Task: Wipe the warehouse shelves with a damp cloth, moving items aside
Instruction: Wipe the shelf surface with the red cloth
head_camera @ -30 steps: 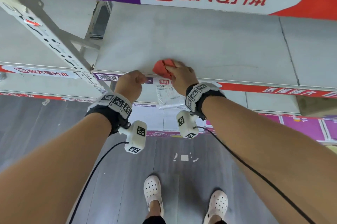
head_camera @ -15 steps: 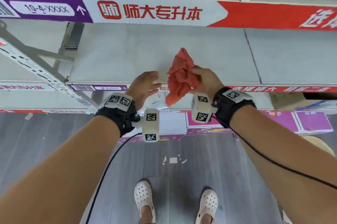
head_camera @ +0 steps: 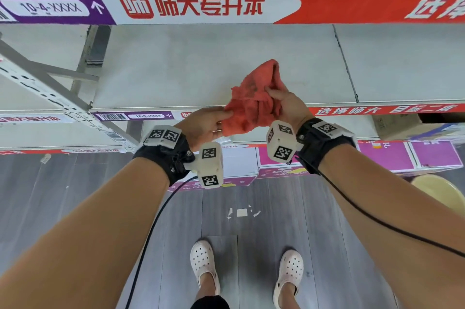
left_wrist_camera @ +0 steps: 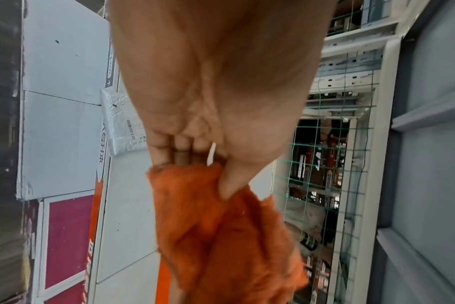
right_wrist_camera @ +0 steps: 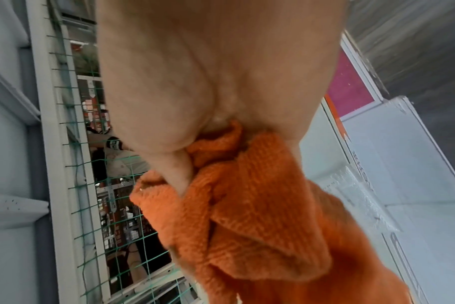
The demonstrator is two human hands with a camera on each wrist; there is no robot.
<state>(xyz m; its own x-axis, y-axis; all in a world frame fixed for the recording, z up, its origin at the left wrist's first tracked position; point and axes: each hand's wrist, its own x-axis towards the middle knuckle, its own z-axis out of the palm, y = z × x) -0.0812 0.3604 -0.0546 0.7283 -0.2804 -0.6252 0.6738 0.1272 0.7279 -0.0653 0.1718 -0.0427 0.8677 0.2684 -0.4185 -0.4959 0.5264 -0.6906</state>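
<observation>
A crumpled orange-red cloth (head_camera: 254, 102) hangs in the air just in front of the grey shelf board (head_camera: 188, 69), held between both hands. My right hand (head_camera: 284, 104) grips its right side, fingers and thumb curled into the fabric (right_wrist_camera: 247, 195). My left hand (head_camera: 208, 125) pinches its lower left edge between thumb and fingers, as the left wrist view shows on the cloth (left_wrist_camera: 221, 226). The shelf surface behind the cloth carries nothing in view. A clear plastic packet (left_wrist_camera: 122, 123) lies on the shelf below, under my left hand.
An upper shelf edge with a purple, white and red label strip (head_camera: 201, 5) runs overhead. A perforated metal upright (head_camera: 45, 92) slants at the left. Purple and white boxes (head_camera: 407, 157) sit low on the right, beside a cardboard box (head_camera: 402, 127). Green wire mesh (left_wrist_camera: 325, 185) backs the shelves.
The cloth was pressed on the shelf edge under my right hand; it has been lifted off and opened out, and my left hand has come over and pinched its edge.
</observation>
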